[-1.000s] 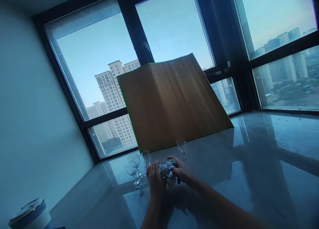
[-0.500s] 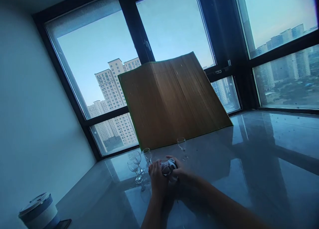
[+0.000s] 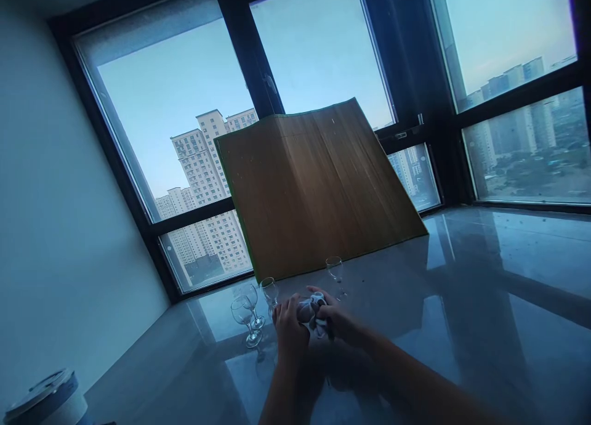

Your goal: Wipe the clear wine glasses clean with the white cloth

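Note:
My left hand (image 3: 292, 326) is closed, its fingers curled round something at the left side of a bunched grey-white cloth (image 3: 315, 306). A smooth, rounded pale shape shows between the hands, but what the left fingers grip is mostly hidden. From the right, my right hand (image 3: 339, 319) grips the cloth. Just left of my left hand stand upright stemmed glasses: a front wine glass (image 3: 252, 337), another wine glass (image 3: 257, 320) right behind it, and a third glass (image 3: 268, 287) partly hidden by my fingers. Beyond my right hand stands a single stemmed glass (image 3: 335, 268).
A brown wooden-looking panel (image 3: 318, 191) with a green edge leans against the dark window frame (image 3: 242, 49) behind the glasses. At the lower left is a lidded blue-and-white container (image 3: 50, 400), cut off by the view. The glossy grey surface (image 3: 388, 289) mirrors the windows.
The view has shifted slightly, so the lidded container sits lower and further left. My right hand and the cloth have turned a little against my left hand. The standing glasses keep their places.

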A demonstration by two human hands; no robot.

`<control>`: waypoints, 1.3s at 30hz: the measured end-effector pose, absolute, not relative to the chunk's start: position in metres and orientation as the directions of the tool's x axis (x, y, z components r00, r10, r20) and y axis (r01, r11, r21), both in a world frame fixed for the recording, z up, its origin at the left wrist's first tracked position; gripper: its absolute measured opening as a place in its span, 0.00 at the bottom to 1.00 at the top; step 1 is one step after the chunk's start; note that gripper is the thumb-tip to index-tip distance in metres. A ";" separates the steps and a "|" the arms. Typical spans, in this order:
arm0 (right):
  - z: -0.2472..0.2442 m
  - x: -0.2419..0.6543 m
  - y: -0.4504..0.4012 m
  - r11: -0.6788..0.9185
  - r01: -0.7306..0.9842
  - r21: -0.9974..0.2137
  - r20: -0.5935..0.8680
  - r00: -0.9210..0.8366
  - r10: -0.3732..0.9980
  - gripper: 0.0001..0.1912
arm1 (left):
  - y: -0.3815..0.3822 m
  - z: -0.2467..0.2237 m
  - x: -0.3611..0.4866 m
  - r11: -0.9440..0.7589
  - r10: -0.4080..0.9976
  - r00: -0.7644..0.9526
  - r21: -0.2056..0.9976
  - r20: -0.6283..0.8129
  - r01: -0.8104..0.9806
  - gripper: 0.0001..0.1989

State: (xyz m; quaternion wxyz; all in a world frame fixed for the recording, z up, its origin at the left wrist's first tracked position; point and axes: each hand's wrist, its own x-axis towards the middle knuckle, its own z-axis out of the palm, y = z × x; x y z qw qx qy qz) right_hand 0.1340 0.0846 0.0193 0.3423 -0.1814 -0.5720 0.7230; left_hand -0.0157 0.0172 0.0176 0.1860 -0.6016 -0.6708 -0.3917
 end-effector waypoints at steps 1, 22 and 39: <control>0.018 0.135 0.084 -0.128 -0.308 -0.943 0.145 -0.723 0.676 0.46 | 0.017 0.019 -0.017 -0.038 0.662 -0.208 0.309 0.720 0.950 0.23; 0.040 0.146 0.077 -0.199 -0.431 -0.880 0.213 -0.732 0.647 0.47 | 0.021 0.034 -0.012 -0.248 0.679 -0.383 0.687 0.626 0.683 0.24; 0.035 0.134 0.083 0.520 -0.274 -0.809 0.586 -0.316 0.746 0.32 | 0.025 0.029 -0.016 -0.217 0.677 -0.516 0.812 0.525 0.541 0.25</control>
